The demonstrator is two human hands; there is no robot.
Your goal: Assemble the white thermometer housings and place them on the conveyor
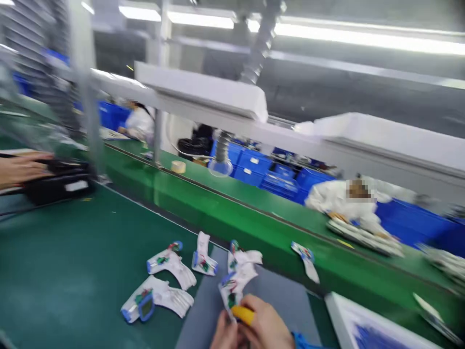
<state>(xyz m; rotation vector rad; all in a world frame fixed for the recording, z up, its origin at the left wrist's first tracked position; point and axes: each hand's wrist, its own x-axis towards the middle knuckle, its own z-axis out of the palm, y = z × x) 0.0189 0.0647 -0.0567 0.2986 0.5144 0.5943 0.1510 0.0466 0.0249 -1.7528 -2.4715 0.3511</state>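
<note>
Far left: a co-worker's hand [22, 169] lies on a black case [60, 186]; its white label [78, 185] is too blurred to read.
Mat: dark green, smooth [61, 261], with open room left of the housings.
Loose housings: 4 white, gun-shaped plastic shells [170, 264] lie apart on the mat, showing wires and small green boards; 1 has a blue-framed screen [146, 306].
Held housing: 1 white shell [231, 291], tilted, at bottom centre, above the hands and touching the 4th loose shell.
Left hand: [224, 333] fingers curled against the shell's lower end, pressed close to the right hand.
Right hand: [265, 325] closed around a yellow grip [243, 315], pinching it against the shell; the blur hides what the yellow piece is.
Gray pad: [279, 286] bare to the right of the hands.
Belt: green conveyor [232, 203], with 1 more shell [307, 260] on its near edge.
Crates: blue plastic [250, 167], with white labels too small to read.
Far right: a co-worker in a white smock [343, 203] reaches over a tray [363, 237].
</note>
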